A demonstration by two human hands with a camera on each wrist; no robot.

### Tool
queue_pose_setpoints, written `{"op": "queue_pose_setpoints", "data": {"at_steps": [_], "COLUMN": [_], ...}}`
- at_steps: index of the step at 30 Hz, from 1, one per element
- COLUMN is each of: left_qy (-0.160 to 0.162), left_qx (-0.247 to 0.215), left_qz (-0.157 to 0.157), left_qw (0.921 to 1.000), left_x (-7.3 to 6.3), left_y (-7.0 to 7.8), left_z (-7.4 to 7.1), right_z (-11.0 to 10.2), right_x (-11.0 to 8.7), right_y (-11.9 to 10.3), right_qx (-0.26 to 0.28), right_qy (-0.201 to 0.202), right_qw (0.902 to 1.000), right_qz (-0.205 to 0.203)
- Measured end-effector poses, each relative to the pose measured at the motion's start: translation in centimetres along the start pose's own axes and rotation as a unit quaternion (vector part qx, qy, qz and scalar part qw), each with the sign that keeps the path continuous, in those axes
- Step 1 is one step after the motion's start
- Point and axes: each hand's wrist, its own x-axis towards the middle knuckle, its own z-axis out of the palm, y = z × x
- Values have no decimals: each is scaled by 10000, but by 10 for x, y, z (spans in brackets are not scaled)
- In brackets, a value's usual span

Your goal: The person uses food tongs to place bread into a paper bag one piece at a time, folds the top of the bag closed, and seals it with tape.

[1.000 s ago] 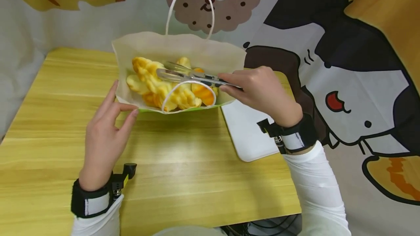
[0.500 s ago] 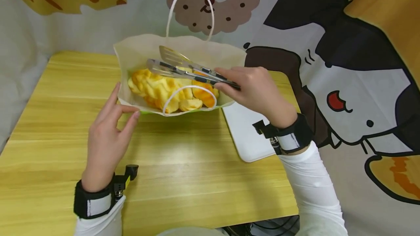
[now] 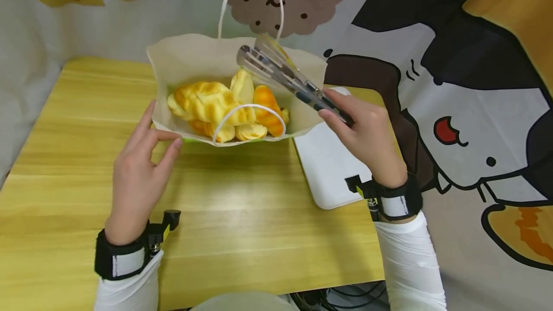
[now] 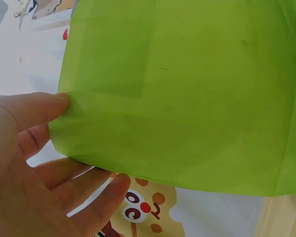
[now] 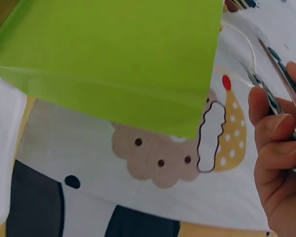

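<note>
A paper bag (image 3: 186,54), cream inside and bright green outside, stands with its mouth up. Inside lie a braided golden loaf (image 3: 203,100), a pale yellow bread piece (image 3: 243,88), an orange-brown roll (image 3: 268,107) and other pieces partly hidden. My left hand (image 3: 140,172) pinches the bag's near left rim; in the left wrist view the thumb lies against the green wall (image 4: 187,98). My right hand (image 3: 367,131) grips metal tongs (image 3: 298,83) over the bag's right side. Their tips are apart, with nothing between them.
A white board or tray (image 3: 330,172) lies right of the bag on the wood-grain table (image 3: 242,234). White cord handles (image 3: 224,1) rise from the bag's rims. A printed cartoon cloth (image 3: 475,128) hangs behind and to the right. Cables (image 3: 358,296) show below the table's front edge.
The tongs have lifted out from among the bread and moved up and right with my right hand. The braided loaf now rests lower in the bag. My left hand stays at the rim.
</note>
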Motion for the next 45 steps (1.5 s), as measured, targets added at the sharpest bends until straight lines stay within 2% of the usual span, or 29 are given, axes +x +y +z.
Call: {"op": "queue_pose_setpoints", "data": {"at_steps": [3, 7, 14, 17, 20, 25, 28, 36, 42, 45], "left_qy": [22, 25, 44, 56, 40, 14, 20, 54, 112, 104], "left_qx": [-12, -22, -10, -19, -1, 48, 61, 0, -3, 16], "left_qz": [12, 27, -22, -2, 14, -40, -82, -79, -87, -109], "left_qw": [10000, 10000, 10000, 10000, 10000, 10000, 9999, 10000, 9999, 9999], "left_x": [1, 2, 1, 1, 3, 3, 2, 2, 3, 2], "left_y": [0, 0, 0, -1, 0, 0, 1, 1, 0, -1], "left_z": [0, 0, 1, 1, 2, 1, 1, 2, 3, 4], "right_z": [-2, 0, 7, 11, 14, 20, 25, 34, 44, 48], "right_x": [-10, -19, -33, -41, -51, -68, -79, -113, -132, -137], "right_y": [2, 3, 7, 8, 9, 16, 23, 35, 33, 32], "right_qx": [115, 298, 974, 1335, 1740, 2306, 2344, 2337, 2352, 2555], "right_qy": [402, 896, 1511, 1676, 1835, 2206, 2358, 2378, 2564, 2842], "right_qw": [9975, 9866, 9669, 9542, 9371, 8970, 8770, 8361, 8080, 7849], "right_qz": [567, 1334, 1811, 2089, 2408, 3058, 3470, 4357, 4754, 4878]}}
